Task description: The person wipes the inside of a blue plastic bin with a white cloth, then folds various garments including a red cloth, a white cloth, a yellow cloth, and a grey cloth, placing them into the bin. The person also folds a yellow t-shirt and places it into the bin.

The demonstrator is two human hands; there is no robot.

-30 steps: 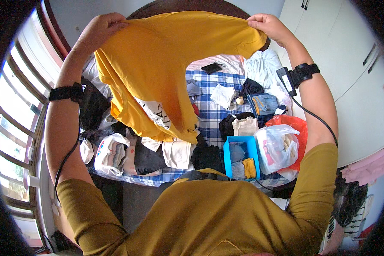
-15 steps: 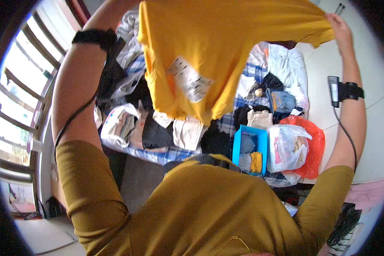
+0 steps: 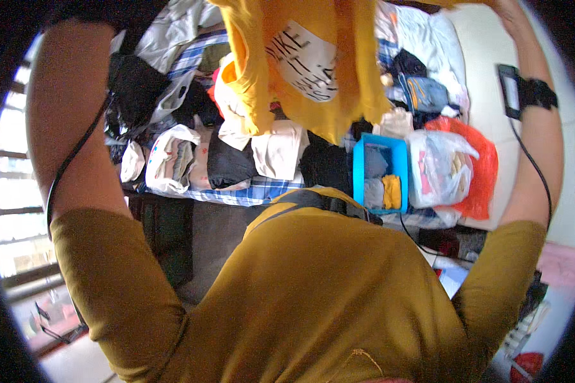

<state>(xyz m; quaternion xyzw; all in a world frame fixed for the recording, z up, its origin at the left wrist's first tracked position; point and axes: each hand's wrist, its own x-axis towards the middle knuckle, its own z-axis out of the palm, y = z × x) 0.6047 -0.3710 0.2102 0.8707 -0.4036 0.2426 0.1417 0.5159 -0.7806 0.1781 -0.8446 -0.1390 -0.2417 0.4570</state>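
Observation:
A yellow T-shirt [image 3: 252, 57] with a white printed patch on it hangs in front of me, its top part beyond the upper edge. At the upper right my right hand [image 3: 506, 11] is partly cut off by the picture's edge, closed on a stretched-out end of the shirt. My left arm is raised at the left, and its hand lies outside the picture. Below the shirt's hanging hem are folded white cloth [image 3: 280, 153] and dark folded clothes [image 3: 230, 163] on the bed.
A blue box [image 3: 358, 169] holds folded grey and yellow clothes at the bed's near edge. Beside it lie a clear plastic bag [image 3: 434, 169] and a red bag [image 3: 485, 163]. Folded jeans [image 3: 425, 94] lie farther back. Black bags [image 3: 131, 96] are on the left, near a barred window [image 3: 13, 198].
Both arms have risen, carrying the yellow T-shirt up. My left hand has left the picture, and the right is now partly cut off. The bed appears higher in view.

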